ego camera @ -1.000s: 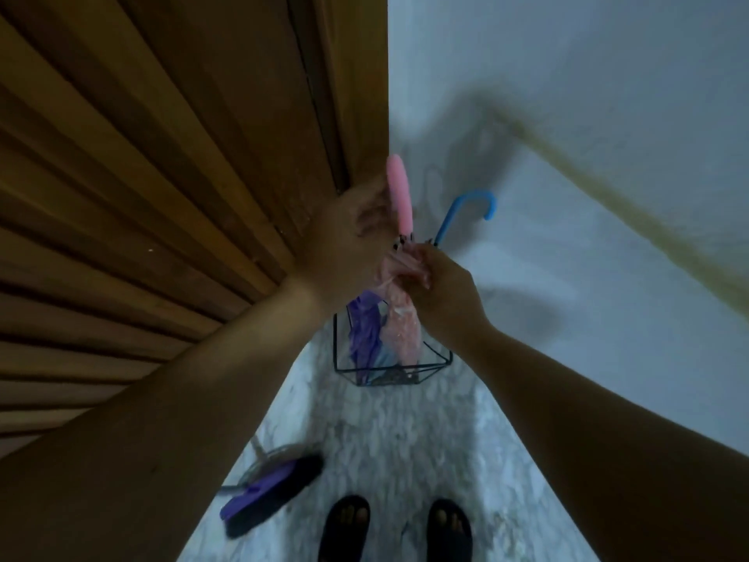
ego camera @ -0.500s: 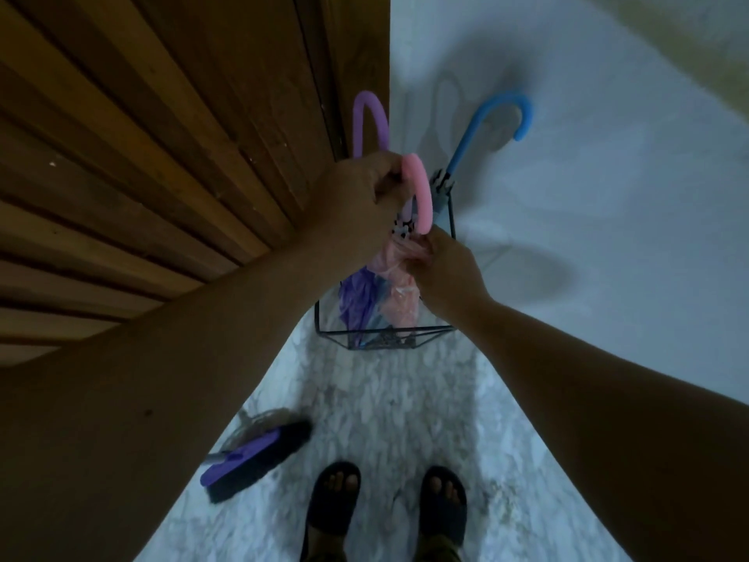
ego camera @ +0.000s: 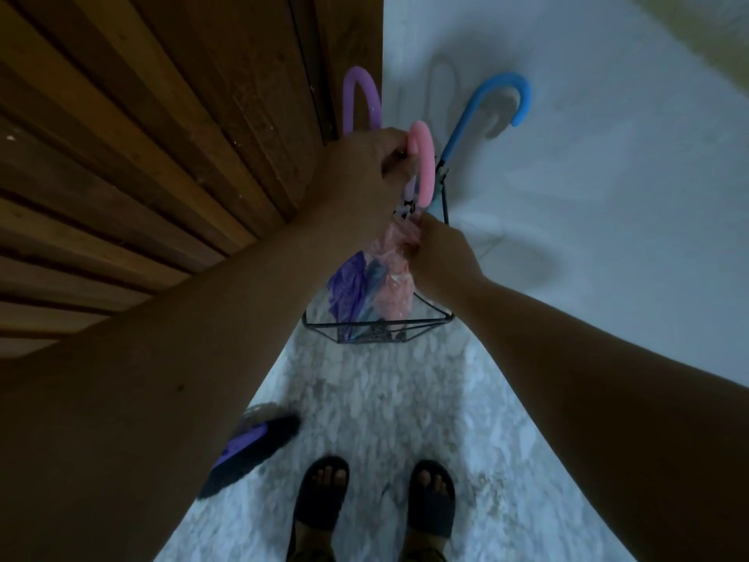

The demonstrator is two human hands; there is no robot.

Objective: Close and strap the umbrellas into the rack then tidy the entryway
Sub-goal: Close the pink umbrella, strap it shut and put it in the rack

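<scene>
- Head view: left hand (ego camera: pixel 364 168) grips the pink umbrella (ego camera: pixel 421 168) by its handle.
- Right hand (ego camera: pixel 435 257) pinches its canopy below, nearer the rack (ego camera: pixel 379 326); shaft runs upright.

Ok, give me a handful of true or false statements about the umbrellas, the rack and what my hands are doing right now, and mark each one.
1. The left hand holds the pink umbrella handle. True.
2. The right hand is idle at the person's side. False: it pinches the pink canopy just below the handle.
3. The blue handle is hooked over the door. False: it stands in the wire rack, free against the white wall.
4. A purple handle rises beside the door edge. True.
5. A brush lies on the floor left of the feet. True.
</scene>
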